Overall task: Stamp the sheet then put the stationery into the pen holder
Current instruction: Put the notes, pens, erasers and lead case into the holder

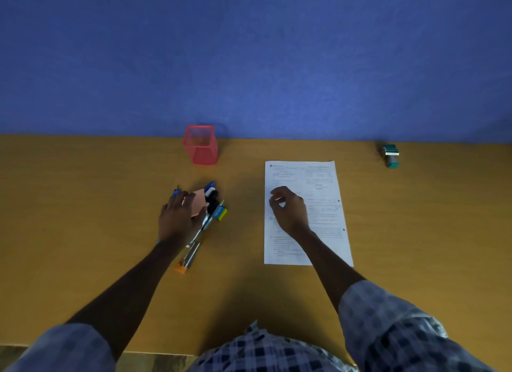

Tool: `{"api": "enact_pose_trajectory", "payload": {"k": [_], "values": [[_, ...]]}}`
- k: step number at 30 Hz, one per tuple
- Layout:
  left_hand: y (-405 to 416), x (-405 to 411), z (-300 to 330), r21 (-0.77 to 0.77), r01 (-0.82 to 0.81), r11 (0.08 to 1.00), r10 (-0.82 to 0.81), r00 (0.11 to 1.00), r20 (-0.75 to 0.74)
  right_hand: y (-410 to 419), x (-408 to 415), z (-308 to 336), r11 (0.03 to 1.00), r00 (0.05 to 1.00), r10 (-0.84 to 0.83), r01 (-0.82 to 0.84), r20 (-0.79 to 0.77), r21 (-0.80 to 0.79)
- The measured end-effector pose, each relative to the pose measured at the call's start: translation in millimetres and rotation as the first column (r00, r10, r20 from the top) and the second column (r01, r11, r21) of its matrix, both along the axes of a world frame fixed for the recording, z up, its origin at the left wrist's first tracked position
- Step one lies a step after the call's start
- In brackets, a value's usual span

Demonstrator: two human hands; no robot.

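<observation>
A printed white sheet (318,194) lies flat on the wooden desk (415,233). My right hand (289,209) hovers over its left half, fingers loosely curled with nothing in them. A green stamp (391,156) lies on its side at the far right, well away from both hands. The red mesh pen holder (201,144) stands against the blue wall, with nothing visible inside. My left hand (178,216) rests on a pile of stationery: an orange sticky-note pad (200,202), blue pens (209,185), a silver pen (206,222), an orange-capped marker (187,258) and a yellow-and-blue item (221,213).
A blue wall (249,52) rises directly behind the desk's far edge. The desk's near edge runs along the bottom, just in front of my checked shirt (263,352). Bare wood stretches left of the pile and right of the sheet.
</observation>
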State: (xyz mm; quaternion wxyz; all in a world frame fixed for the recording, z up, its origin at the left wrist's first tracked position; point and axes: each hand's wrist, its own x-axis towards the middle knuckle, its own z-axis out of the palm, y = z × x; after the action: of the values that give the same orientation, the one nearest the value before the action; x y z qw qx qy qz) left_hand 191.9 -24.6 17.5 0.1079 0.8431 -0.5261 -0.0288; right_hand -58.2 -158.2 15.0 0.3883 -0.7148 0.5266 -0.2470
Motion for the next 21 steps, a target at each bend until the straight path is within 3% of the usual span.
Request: {"api": "enact_pose_trajectory", "payload": {"k": [5,11,18,21], "values": [[3.2,3.8,2.7,0.082,0.027,0.996,-0.025,0.999,-0.031,10.9,39.6,4.6,0.995,0.997,0.069,-0.066,-0.04,0.071],[8.1,5.6,2.4,0.029,0.106,0.994,-0.106,0.994,0.004,23.8,82.7,8.6,0.978,0.98,0.182,-0.173,-0.075,0.116],[2.9,14.0,12.4,-0.156,0.134,0.979,-0.129,0.991,0.044,32.1,114.9,15.1,0.955,0.953,0.296,-0.294,-0.069,0.046],[-2.3,20.7,18.0,-0.25,0.104,0.963,-0.115,0.993,-0.029,29.0,124.4,21.5,0.935,0.934,0.356,-0.355,-0.045,0.024]]}}
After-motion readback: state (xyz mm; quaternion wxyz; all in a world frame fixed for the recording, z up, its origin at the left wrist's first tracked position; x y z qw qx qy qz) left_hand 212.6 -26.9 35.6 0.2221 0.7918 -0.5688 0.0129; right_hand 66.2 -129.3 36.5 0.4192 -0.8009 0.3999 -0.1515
